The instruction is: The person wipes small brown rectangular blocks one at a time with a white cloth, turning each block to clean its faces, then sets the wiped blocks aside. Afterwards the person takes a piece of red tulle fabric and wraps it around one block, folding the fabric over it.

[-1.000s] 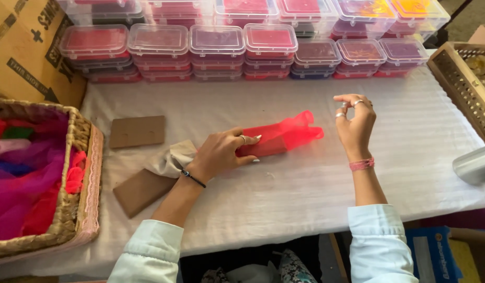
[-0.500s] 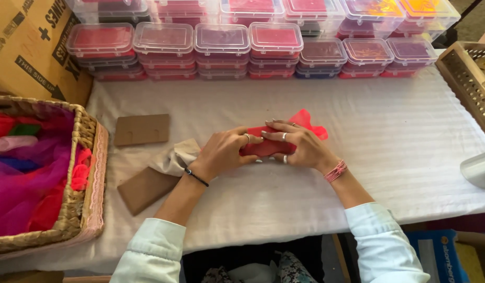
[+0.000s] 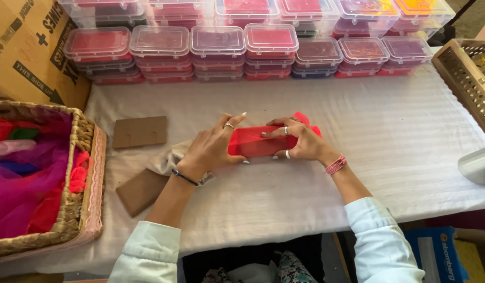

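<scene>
Hands: left hand (image 3: 213, 147), right hand (image 3: 297, 141) still pressing red fabric (image 3: 258, 144), barely shifted

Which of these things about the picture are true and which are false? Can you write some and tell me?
1. Both hands are on the red cloth. True: the left hand and the right hand press on it together.
2. The basket stands to the person's right. False: it stands to the left, full of bright cloth.
3. Two brown cards lie on the white table. True.
4. The plastic boxes have no lids. False: they are stacked with clear lids on.
5. The right wrist wears a pink band. True.
</scene>
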